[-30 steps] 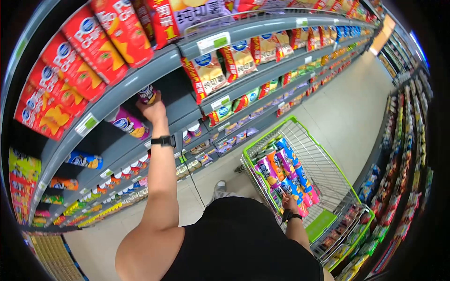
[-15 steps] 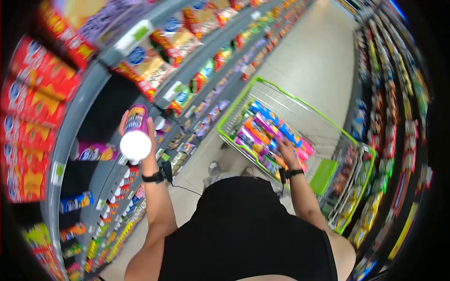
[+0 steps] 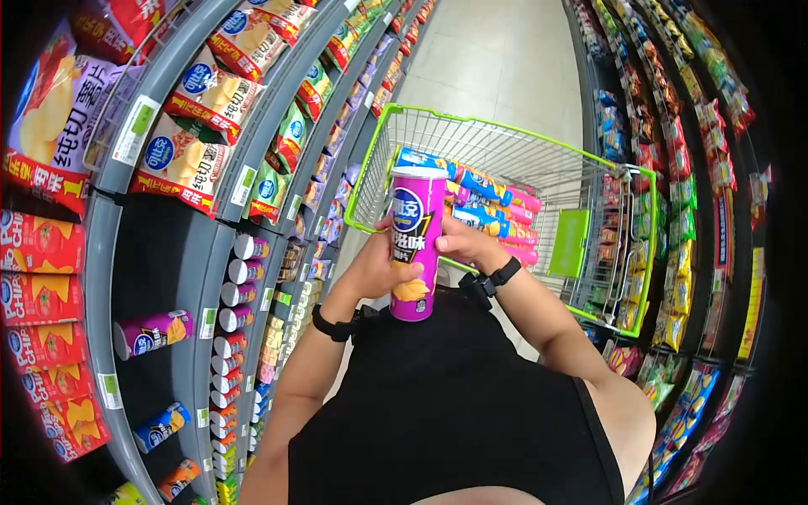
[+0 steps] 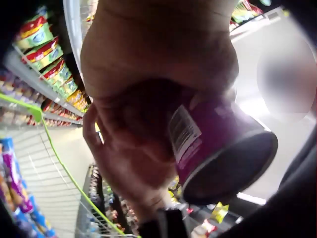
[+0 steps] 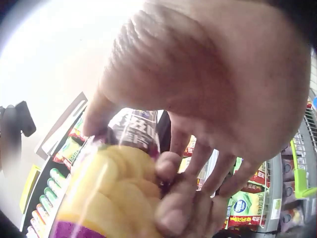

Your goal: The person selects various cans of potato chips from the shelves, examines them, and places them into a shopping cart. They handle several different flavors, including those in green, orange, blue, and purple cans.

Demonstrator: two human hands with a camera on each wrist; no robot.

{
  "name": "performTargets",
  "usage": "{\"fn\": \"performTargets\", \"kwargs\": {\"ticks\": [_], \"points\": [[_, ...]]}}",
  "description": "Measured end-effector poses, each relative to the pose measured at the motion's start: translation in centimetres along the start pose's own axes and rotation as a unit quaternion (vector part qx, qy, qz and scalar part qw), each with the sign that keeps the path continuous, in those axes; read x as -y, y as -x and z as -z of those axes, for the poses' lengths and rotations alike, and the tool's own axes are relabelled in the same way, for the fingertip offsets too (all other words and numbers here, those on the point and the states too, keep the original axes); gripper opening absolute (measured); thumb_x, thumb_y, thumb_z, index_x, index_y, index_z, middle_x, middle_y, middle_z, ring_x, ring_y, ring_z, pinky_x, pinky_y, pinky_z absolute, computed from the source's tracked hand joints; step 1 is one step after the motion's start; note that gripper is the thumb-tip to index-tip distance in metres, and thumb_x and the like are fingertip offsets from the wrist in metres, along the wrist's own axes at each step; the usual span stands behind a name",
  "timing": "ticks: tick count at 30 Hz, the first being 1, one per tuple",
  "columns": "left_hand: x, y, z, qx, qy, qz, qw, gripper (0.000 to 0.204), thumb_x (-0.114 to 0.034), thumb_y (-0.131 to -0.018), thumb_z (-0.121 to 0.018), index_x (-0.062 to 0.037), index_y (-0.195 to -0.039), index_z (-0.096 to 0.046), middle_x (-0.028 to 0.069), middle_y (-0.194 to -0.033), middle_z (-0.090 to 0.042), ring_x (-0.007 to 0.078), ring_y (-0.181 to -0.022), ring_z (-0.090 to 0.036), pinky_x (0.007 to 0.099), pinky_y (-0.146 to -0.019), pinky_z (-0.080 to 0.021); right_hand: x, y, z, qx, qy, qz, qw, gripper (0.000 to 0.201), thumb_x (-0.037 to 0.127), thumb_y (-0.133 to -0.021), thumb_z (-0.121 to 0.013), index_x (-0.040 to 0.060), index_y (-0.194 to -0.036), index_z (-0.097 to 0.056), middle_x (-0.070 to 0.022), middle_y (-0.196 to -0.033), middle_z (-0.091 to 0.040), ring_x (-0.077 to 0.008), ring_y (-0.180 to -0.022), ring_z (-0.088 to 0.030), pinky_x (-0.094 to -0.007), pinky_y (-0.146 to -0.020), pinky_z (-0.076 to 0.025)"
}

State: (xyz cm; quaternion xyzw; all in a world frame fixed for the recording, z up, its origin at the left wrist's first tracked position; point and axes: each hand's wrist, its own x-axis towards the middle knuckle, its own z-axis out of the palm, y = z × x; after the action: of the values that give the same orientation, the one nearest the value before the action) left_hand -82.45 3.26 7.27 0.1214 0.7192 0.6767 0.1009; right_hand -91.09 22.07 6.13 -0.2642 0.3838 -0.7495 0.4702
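Observation:
A tall purple chip can (image 3: 418, 220) with a white lid stands nearly upright in front of the person's chest. My left hand (image 3: 379, 268) grips its lower left side, the thumb across the printed front. From the other side my right hand (image 3: 468, 245) holds the same can, thumb on its edge and fingers partly hidden behind. In the left wrist view the dark base of the can (image 4: 230, 166) tilts toward the camera. The right wrist view has the can's chip picture (image 5: 116, 186) close up, between thumb and fingers.
A green-rimmed shopping cart (image 3: 515, 133) stands just ahead, with several blue and pink chip cans (image 3: 484, 189) lying in it. Shelves at left carry red chip boxes (image 3: 44, 299), chip bags (image 3: 189, 156) and another purple can (image 3: 156, 333). Snack shelves (image 3: 673, 244) line the right side.
My left hand has taken the purple can off the shelf and brought it to the chest. The right hand has left the cans in the cart and come to it. The view has turned toward the cart.

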Motion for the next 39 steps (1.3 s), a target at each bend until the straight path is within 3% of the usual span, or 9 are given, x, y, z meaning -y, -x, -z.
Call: {"fn": "performTargets", "kwargs": {"ticks": [2, 5, 8, 15, 24, 27, 31, 35, 39], "points": [[0.6, -0.7, -0.5, 0.034, -0.115, -0.052, 0.991, 0.063, -0.036, -0.085, -0.074, 0.0016, -0.130, -0.052, 0.0139, -0.122, -0.063, 0.0245, -0.113, -0.062, 0.0374, -0.098, -0.049, -1.2, 1.3, 1.0, -0.035, -0.037, 0.002, 0.999, 0.094, 0.049, -0.077, -0.081, 0.0023, -0.146, -0.039, -0.0215, -0.142, -0.051, -0.0305, -0.128, -0.055, -0.0442, -0.109, -0.045], [2.7, -0.9, -2.0, 0.116, 0.156, 0.092, 0.977, 0.072, -0.036, -0.085, -0.078, 0.0030, -0.136, -0.045, 0.0147, -0.126, -0.060, 0.0232, -0.115, -0.060, 0.0362, -0.099, -0.048, -2.5, 2.6, 1.8, -0.056, -0.147, 0.083, 0.984, 0.077, 0.042, -0.081, -0.077, 0.0017, -0.140, -0.046, -0.0187, -0.134, -0.058, -0.0292, -0.120, -0.061, -0.0440, -0.105, -0.049], [0.7, -1.8, -2.4, 0.140, 0.037, 0.056, 0.988, 0.078, -0.034, -0.084, -0.079, 0.0037, -0.140, -0.039, 0.0141, -0.126, -0.059, 0.0218, -0.115, -0.059, 0.0358, -0.100, -0.047, -2.0, 3.6, 1.9, -0.100, -0.209, 0.149, 0.961, 0.073, 0.044, -0.080, -0.075, 0.0012, -0.134, -0.049, -0.0166, -0.129, -0.059, -0.0281, -0.116, -0.061, -0.0427, -0.103, -0.049], [2.0, -2.0, -3.4, 0.086, 0.050, 0.048, 0.994, 0.080, -0.029, -0.082, -0.082, -0.0002, -0.141, -0.039, 0.0123, -0.126, -0.058, 0.0206, -0.117, -0.057, 0.0355, -0.102, -0.046, -1.0, 5.1, 2.4, -0.142, -0.185, 0.188, 0.954, 0.065, 0.038, -0.089, -0.067, 0.0006, -0.138, -0.048, -0.0151, -0.131, -0.060, -0.0271, -0.122, -0.059, -0.0429, -0.109, -0.045], [1.6, -2.7, -4.0, -0.034, -0.088, 0.016, 0.995, 0.065, -0.021, -0.079, -0.084, -0.0015, -0.128, -0.046, 0.0168, -0.115, -0.066, 0.0237, -0.108, -0.066, 0.0351, -0.092, -0.051, -1.8, 4.6, 2.5, -0.383, -0.126, 0.197, 0.894, 0.041, 0.032, -0.098, -0.064, 0.0067, -0.128, -0.054, -0.0078, -0.119, -0.066, -0.0199, -0.108, -0.065, -0.0402, -0.099, -0.052], [1.4, -2.4, -4.3, -0.045, -0.103, 0.015, 0.994, 0.058, -0.028, -0.084, -0.078, -0.0012, -0.126, -0.048, 0.0156, -0.108, -0.068, 0.0251, -0.096, -0.070, 0.0348, -0.083, -0.055, -2.1, 4.6, 2.5, -0.386, -0.153, 0.199, 0.888, 0.042, 0.035, -0.097, -0.065, 0.0066, -0.125, -0.055, -0.0085, -0.114, -0.067, -0.0196, -0.103, -0.066, -0.0400, -0.097, -0.053], [3.0, -1.4, -3.2, 0.003, 0.172, 0.132, 0.976, 0.057, -0.037, -0.095, -0.063, 0.0006, -0.134, -0.046, 0.0105, -0.106, -0.066, 0.0171, -0.085, -0.068, 0.0267, -0.068, -0.054, -1.3, 4.9, 2.4, -0.319, -0.239, 0.203, 0.894, 0.053, 0.047, -0.093, -0.066, 0.0044, -0.123, -0.058, -0.0149, -0.118, -0.067, -0.0286, -0.110, -0.065, -0.0464, -0.101, -0.051], [2.8, -0.6, -2.8, 0.186, 0.252, 0.163, 0.936, 0.074, -0.053, -0.095, -0.053, 0.0020, -0.142, -0.041, 0.0166, -0.117, -0.065, 0.0218, -0.095, -0.070, 0.0310, -0.071, -0.056, -1.2, 5.6, 3.2, -0.195, -0.285, 0.267, 0.900, 0.075, 0.059, -0.086, -0.069, 0.0034, -0.133, -0.050, -0.0142, -0.122, -0.063, -0.0308, -0.117, -0.060, -0.0476, -0.105, -0.048], [2.0, -0.4, -4.1, 0.159, 0.236, 0.129, 0.950, 0.062, -0.044, -0.099, -0.051, 0.0027, -0.140, -0.047, 0.0078, -0.110, -0.067, 0.0132, -0.102, -0.064, 0.0265, -0.082, -0.051, -1.3, 5.6, 3.3, -0.142, -0.325, 0.293, 0.888, 0.064, 0.056, -0.091, -0.064, 0.0054, -0.130, -0.053, -0.0151, -0.116, -0.065, -0.0296, -0.111, -0.064, -0.0481, -0.099, -0.053]]}}
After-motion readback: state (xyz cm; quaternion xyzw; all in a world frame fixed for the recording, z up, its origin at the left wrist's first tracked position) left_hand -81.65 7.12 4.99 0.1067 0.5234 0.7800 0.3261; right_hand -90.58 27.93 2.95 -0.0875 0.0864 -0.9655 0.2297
